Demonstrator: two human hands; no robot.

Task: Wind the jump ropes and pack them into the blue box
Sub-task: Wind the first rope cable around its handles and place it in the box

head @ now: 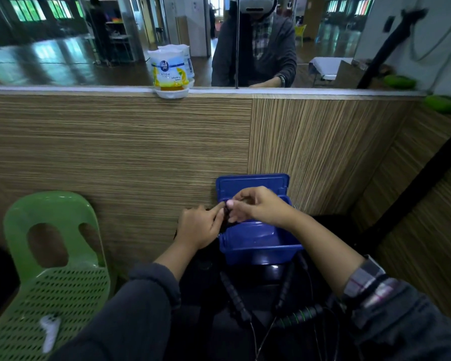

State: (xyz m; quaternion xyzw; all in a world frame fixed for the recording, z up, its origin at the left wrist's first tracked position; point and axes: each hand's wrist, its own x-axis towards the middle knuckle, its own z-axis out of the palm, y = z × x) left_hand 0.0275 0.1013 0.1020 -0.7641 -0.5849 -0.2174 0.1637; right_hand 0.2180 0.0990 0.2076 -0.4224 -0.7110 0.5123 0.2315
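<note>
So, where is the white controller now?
In the head view, the white controller lies at lower left on the green chair's perforated seat, left of the left sleeve.

Dark grey sleeve pushed up on the left; plaid cuff under grey on the right.

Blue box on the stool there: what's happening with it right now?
A person works both hands at the left rim of the open blue box. The left hand and right hand pinch something small and dark between their fingertips. The box looks empty. Jump rope handles lie unpacked below it.
</note>
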